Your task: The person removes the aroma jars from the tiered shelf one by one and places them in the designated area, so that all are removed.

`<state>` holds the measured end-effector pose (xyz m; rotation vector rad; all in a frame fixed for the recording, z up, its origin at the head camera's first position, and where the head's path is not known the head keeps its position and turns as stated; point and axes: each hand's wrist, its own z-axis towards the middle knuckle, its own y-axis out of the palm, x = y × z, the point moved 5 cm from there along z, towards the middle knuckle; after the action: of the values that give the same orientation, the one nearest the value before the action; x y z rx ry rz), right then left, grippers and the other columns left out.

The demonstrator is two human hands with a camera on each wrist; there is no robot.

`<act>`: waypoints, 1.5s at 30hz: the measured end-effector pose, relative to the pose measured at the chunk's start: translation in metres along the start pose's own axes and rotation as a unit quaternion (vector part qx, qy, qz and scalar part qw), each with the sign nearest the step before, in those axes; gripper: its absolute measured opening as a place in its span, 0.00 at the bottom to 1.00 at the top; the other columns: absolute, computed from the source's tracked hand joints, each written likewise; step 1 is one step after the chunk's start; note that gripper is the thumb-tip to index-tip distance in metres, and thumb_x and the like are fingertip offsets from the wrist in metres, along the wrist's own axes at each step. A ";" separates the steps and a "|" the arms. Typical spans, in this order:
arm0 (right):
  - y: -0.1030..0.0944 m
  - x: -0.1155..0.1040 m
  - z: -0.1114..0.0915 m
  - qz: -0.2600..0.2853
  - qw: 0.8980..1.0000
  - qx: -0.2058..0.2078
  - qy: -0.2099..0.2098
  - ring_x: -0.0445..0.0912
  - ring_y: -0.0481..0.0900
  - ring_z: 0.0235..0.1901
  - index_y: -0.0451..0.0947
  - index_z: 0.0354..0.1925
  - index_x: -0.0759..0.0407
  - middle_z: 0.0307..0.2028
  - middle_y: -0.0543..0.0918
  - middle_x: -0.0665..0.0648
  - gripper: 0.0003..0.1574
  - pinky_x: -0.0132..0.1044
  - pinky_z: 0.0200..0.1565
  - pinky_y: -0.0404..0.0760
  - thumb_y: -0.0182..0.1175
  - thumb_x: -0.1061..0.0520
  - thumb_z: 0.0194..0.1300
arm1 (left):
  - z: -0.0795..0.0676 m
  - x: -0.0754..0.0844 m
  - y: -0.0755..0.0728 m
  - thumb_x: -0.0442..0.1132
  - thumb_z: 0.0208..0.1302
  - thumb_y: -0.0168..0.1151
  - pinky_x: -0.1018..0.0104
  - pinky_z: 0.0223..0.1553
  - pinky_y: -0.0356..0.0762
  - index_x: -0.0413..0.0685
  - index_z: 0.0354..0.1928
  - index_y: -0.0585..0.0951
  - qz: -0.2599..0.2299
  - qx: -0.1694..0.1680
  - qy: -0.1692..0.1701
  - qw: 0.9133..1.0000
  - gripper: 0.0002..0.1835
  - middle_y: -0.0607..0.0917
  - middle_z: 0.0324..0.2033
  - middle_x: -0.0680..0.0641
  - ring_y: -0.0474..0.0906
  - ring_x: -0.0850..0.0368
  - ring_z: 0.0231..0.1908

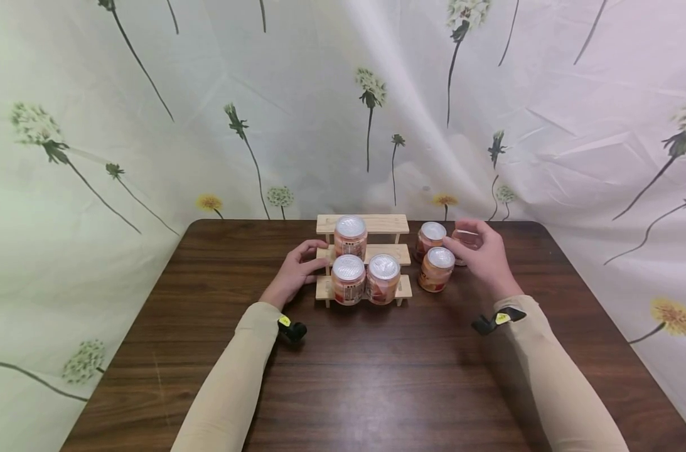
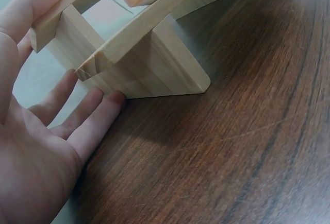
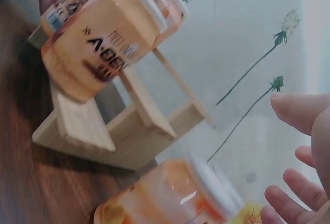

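Note:
A three-tier wooden rack (image 1: 364, 223) stands on the table. Two foil-lidded fruit jars (image 1: 349, 287) (image 1: 383, 287) sit side by side on its bottom tier, and another fruit jar (image 1: 351, 238) is on the middle tier. My left hand (image 1: 295, 271) touches the rack's left end, its fingers extended against the side panel (image 2: 149, 74). Right of the rack, two more fruit jars (image 1: 431, 236) (image 1: 436, 271) stand on the table. Beside them is my right hand (image 1: 482, 256), fingers loosely spread, nothing visible between them in the right wrist view. A pinkish jar (image 1: 468, 238) is partly hidden behind that hand.
The dark wood-grain table (image 1: 365, 376) extends toward the front. Behind it hangs a pale curtain (image 1: 320, 125) printed with dandelions, close to the table's back edge. Black cameras (image 1: 293, 329) are strapped to both wrists.

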<state>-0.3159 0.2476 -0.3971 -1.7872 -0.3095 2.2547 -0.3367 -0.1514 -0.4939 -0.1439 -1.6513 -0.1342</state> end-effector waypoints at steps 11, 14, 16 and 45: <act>0.031 -0.032 0.014 0.025 0.997 -0.040 -0.054 0.59 0.78 0.63 0.74 0.65 0.66 0.62 0.80 0.61 0.33 0.46 0.64 0.77 0.73 0.56 0.68 | 0.000 -0.001 0.000 0.40 0.72 0.69 0.52 0.50 0.86 0.53 0.62 0.78 -0.001 -0.001 0.002 1.000 0.19 0.65 0.74 0.40 0.76 0.43 0.62; 0.046 -0.042 0.016 0.032 0.995 -0.070 -0.061 0.59 0.77 0.65 0.74 0.66 0.64 0.64 0.78 0.63 0.33 0.47 0.64 0.78 0.72 0.56 0.68 | -0.001 -0.001 0.000 0.40 0.73 0.69 0.51 0.51 0.86 0.52 0.63 0.78 0.002 0.000 0.001 1.000 0.20 0.64 0.75 0.40 0.75 0.43 0.63; 0.057 -0.048 0.017 0.028 0.993 -0.089 -0.069 0.60 0.77 0.65 0.73 0.67 0.64 0.64 0.77 0.66 0.33 0.53 0.66 0.77 0.72 0.57 0.68 | -0.002 0.000 0.000 0.40 0.73 0.69 0.51 0.51 0.86 0.52 0.64 0.78 0.002 -0.001 0.000 1.000 0.21 0.64 0.76 0.40 0.75 0.42 0.63; 0.159 -0.094 0.032 -0.094 0.950 -0.274 -0.115 0.56 0.78 0.64 0.68 0.74 0.59 0.64 0.78 0.59 0.49 0.49 0.58 0.83 0.77 0.47 0.63 | -0.001 0.002 0.002 0.39 0.74 0.67 0.53 0.49 0.86 0.48 0.63 0.76 0.008 -0.002 0.008 1.000 0.20 0.71 0.68 0.39 0.78 0.46 0.58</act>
<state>-0.3360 0.0668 -0.3532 -1.6148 -1.2012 2.3857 -0.3352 -0.1498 -0.4922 -0.1584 -1.6345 -0.1272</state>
